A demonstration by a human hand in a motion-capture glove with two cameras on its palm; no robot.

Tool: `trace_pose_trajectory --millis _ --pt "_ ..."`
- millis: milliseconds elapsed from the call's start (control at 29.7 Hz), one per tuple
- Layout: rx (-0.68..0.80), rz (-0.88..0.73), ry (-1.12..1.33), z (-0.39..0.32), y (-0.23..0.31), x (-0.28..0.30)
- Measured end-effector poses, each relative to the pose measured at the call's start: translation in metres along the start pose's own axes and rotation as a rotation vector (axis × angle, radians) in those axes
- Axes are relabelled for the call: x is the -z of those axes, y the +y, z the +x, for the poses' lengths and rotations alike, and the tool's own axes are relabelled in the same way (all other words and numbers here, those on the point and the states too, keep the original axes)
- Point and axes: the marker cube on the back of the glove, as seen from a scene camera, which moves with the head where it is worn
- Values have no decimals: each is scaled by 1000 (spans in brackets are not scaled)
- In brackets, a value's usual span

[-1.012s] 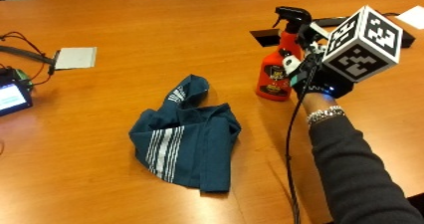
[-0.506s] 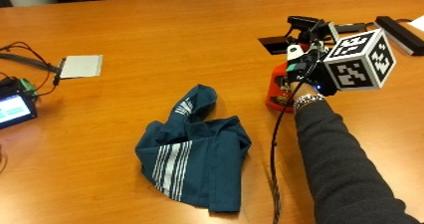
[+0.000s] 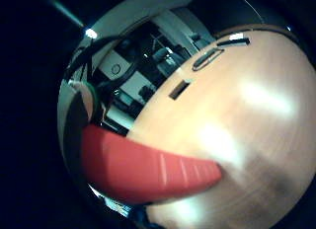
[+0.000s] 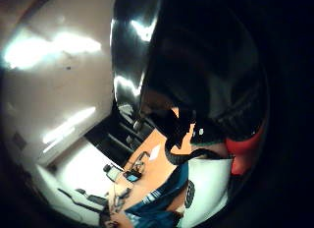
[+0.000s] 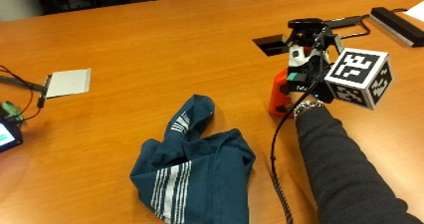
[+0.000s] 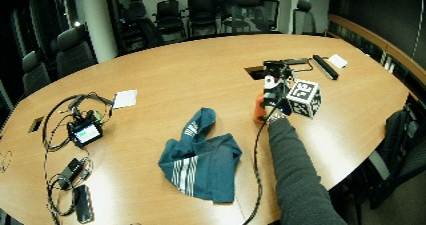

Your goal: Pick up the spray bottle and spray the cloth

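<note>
Change since earlier: compared with the outside view a second ago, the gloved hand (image 5: 306,73) is sitting closer against the spray bottle (image 5: 281,90); the whole picture has shifted too, so part of that is the camera moving, and the cloth (image 5: 192,168) is not showing any change of its own.
Step in hand: the person is taking hold of the bottle, so this looks like the pick-up stage, with spraying not yet begun.
Hand state: the hand is wrapping the upper part of the bottle, near the black trigger head (image 5: 303,26); the fingers themselves are mostly hidden behind the rig, so the wrap is judged from how close the red body is lying to the palm in the little-finger view (image 3: 148,167).
Bottle place: right of centre in the outside view, upright, its base seeming to be resting on the bench (image 5: 152,40), though whether it is already lifting I cannot tell.
Cloth place: lower centre of the frame, a crumpled dark teal piece with white stripes, lying apart from the bottle on its left.
Next move: it is probably calling for lifting the bottle, turning the nozzle toward the cloth, and getting a finger onto the trigger.
Containers: the bottle is opaque red, so how much liquid it is carrying cannot be told.
Other things: a white sheet (image 5: 68,82) is lying at the left edge, and a small screen device (image 6: 86,133) with cables is sitting further left.
</note>
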Motion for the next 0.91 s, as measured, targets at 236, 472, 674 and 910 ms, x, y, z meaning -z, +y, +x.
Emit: trace_pose_trajectory --millis 236,472,674,910 --pt "101 100 11 -1 -4 33" --pt "157 236 41 15 -12 67" --pt "119 220 77 42 0 68" --pt "63 87 59 63 4 49"
